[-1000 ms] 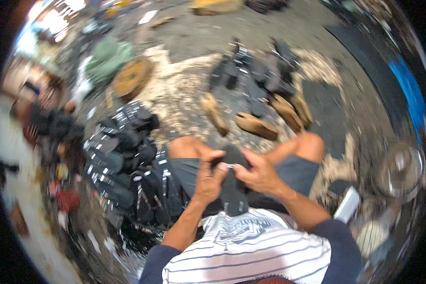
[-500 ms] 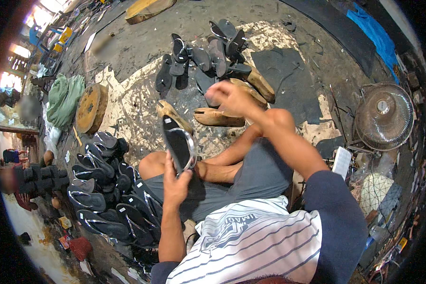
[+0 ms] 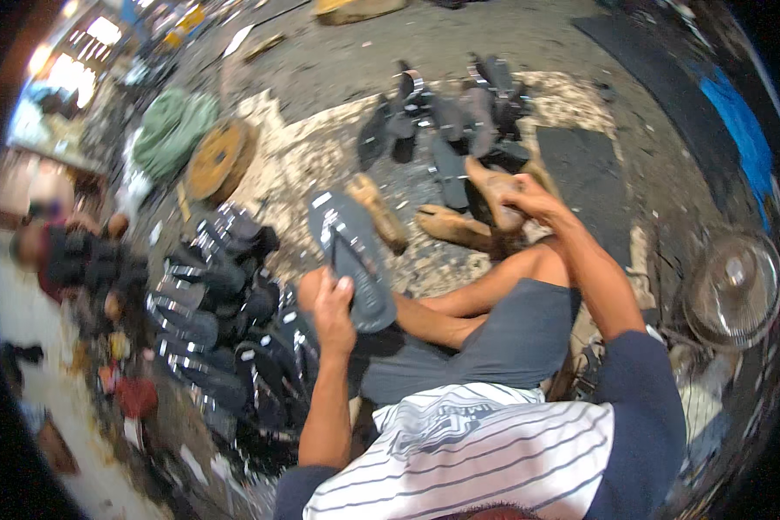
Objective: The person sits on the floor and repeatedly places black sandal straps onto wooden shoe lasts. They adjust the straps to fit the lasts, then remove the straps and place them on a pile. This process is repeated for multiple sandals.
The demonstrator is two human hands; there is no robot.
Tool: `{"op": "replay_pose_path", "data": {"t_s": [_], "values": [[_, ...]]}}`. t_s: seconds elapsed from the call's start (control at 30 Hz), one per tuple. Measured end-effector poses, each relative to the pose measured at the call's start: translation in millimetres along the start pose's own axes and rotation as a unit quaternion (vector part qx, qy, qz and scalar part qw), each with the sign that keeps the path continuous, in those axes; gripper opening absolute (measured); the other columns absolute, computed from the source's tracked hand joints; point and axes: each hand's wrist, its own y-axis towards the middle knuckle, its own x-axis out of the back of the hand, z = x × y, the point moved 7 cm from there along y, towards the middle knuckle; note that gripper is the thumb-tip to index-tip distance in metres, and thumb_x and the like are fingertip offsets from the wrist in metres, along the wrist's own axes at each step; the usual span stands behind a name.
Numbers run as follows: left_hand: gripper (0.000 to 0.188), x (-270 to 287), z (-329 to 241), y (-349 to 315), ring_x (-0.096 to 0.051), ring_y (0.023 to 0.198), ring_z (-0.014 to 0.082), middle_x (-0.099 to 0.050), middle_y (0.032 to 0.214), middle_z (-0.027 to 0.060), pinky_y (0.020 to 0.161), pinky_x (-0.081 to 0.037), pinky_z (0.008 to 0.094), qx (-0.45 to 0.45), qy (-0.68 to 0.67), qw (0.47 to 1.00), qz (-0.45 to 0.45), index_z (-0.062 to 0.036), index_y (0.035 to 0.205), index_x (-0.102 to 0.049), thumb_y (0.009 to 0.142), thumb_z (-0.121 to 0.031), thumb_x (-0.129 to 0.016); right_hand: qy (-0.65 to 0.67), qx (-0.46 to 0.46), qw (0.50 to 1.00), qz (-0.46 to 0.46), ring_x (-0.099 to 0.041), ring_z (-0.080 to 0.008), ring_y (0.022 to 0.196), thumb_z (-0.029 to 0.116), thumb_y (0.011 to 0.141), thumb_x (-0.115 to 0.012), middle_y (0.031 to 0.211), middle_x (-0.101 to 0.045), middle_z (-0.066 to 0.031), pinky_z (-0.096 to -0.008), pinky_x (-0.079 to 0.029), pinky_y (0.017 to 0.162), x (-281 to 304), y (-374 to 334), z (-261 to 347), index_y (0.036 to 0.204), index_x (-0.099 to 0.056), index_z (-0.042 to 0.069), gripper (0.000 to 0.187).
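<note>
My left hand (image 3: pixel 331 312) grips a dark flip-flop (image 3: pixel 368 286) by its side, the thumb on the footbed. Its top, with a thong strap and a small white label at the toe end, faces up. My right hand (image 3: pixel 530 201) is closed on the end of a wooden shoe last (image 3: pixel 492 195), which tilts up off the floor. Two more wooden lasts, one pale (image 3: pixel 378 213) beyond the flip-flop and one brown (image 3: pixel 452 227) lying nearer my right hand, rest on the floor covering. Part of another last (image 3: pixel 542 178) shows behind my right hand.
Many dark sandals with shiny straps (image 3: pixel 234 312) are piled to my left. More black sandals (image 3: pixel 446 113) stand ahead on a stained sheet (image 3: pixel 299 143). A round wooden block (image 3: pixel 223 160) and green cloth (image 3: pixel 178 130) lie far left; a fan (image 3: pixel 732 290) stands right.
The flip-flop has turned so that its footbed faces up. My right hand has closed on a wooden last and tilted it up. The whole view has shifted, with objects now further right.
</note>
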Motion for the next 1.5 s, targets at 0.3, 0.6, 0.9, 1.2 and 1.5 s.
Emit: {"op": "replay_pose_path", "data": {"t_s": [0.3,0.6,0.9,1.2,1.5], "values": [[0.039,16.9,7.7,25.7,-0.067,0.102,0.0407,-0.067,0.111,0.0273,0.085,-0.050,0.0432,-0.029,0.175,0.979,-0.096,0.0036,0.130,-0.056,0.099,-0.016,-0.044,0.347,0.138,0.911,0.175,-0.057,-0.0196,0.118,0.017,0.083,-0.074,0.127,-0.060,-0.0122,-0.0340,-0.047,0.101,-118.2,-246.5,138.5,0.144,-0.040,-0.003,0.073],[0.055,-6.3,-4.7,-30.0,-0.060,0.111,0.0300,-0.058,0.128,0.0222,0.092,-0.048,0.0408,-0.117,0.128,0.984,0.030,0.0040,0.141,-0.044,0.102,-0.035,-0.042,0.110,0.328,0.936,-0.065,-0.055,-0.0346,0.116,0.018,0.080,-0.073,0.124,-0.058,-0.0233,-0.0416,-0.043,0.100,-146.7,-273.4,180.3,0.139,-0.046,-0.006,0.069],[0.057,15.3,-96.0,74.0,-0.053,0.125,0.0319,-0.057,0.129,0.0127,0.104,-0.045,0.0596,-0.088,-0.524,0.844,0.070,-0.0103,0.134,-0.050,0.104,-0.055,-0.033,0.124,0.505,0.840,-0.155,-0.054,-0.0352,0.116,0.011,0.078,-0.076,0.128,-0.058,-0.0215,-0.0449,-0.041,0.101,-144.0,-303.0,196.2,0.132,-0.051,-0.002,0.061],[0.065,-8.3,-78.7,12.4,-0.051,0.125,0.0279,-0.045,0.143,0.0126,0.105,-0.047,0.0456,-0.016,-0.327,0.944,-0.042,-0.0157,0.157,-0.013,0.106,-0.046,-0.039,0.073,0.549,0.815,-0.172,-0.052,-0.0356,0.118,0.012,0.076,-0.082,0.130,-0.055,-0.0195,-0.0455,-0.039,0.102,-154.7,-283.8,192.4,0.130,-0.051,0.003,0.064],[0.102,-25.0,-48.1,-44.1,-0.042,0.127,0.0254,-0.035,0.135,0.0175,0.109,-0.036,0.0414,-0.067,-0.146,0.985,0.065,-0.0084,0.139,-0.012,0.072,-0.027,-0.087,0.018,0.470,0.882,0.033,-0.058,-0.0351,0.110,0.025,0.089,-0.070,0.112,-0.062,-0.0195,-0.0419,-0.046,0.094,-140.4,-246.4,235.0,0.123,-0.062,0.000,0.043]]}}
